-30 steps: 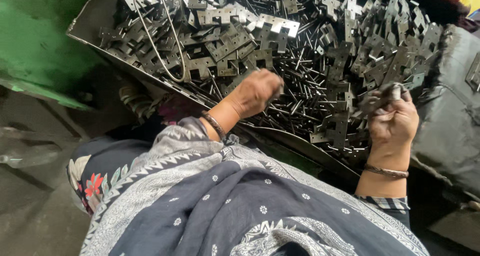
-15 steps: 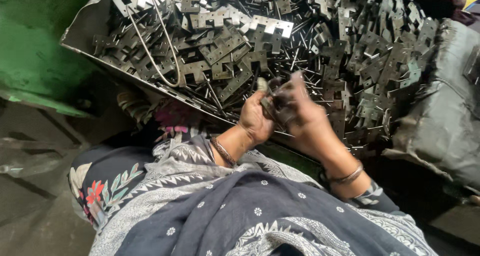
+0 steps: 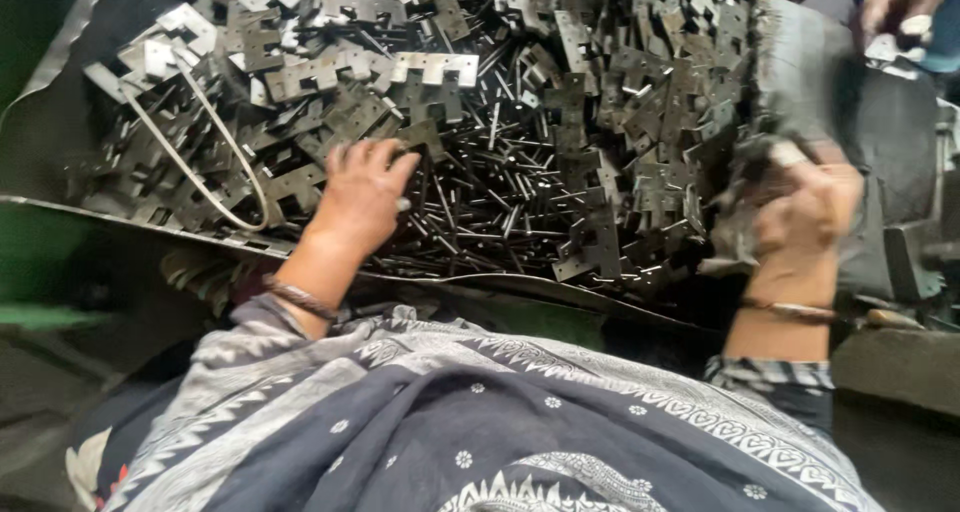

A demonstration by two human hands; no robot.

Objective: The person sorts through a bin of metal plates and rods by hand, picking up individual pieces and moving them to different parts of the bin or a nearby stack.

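Our left hand [image 3: 362, 194] rests loosely open on dull grey notched metal plates [image 3: 330, 72] (heaped with thin pins [image 3: 490, 187]); our right hand [image 3: 800, 217] clenches several plates.

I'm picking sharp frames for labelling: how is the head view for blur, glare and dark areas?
Head view: the right hand is smeared by motion blur, so its grasp is unclear; the left hand on the metal pins is sharper; pale glare on the notched strip; the lower left under the tray rim sinks into shadow.
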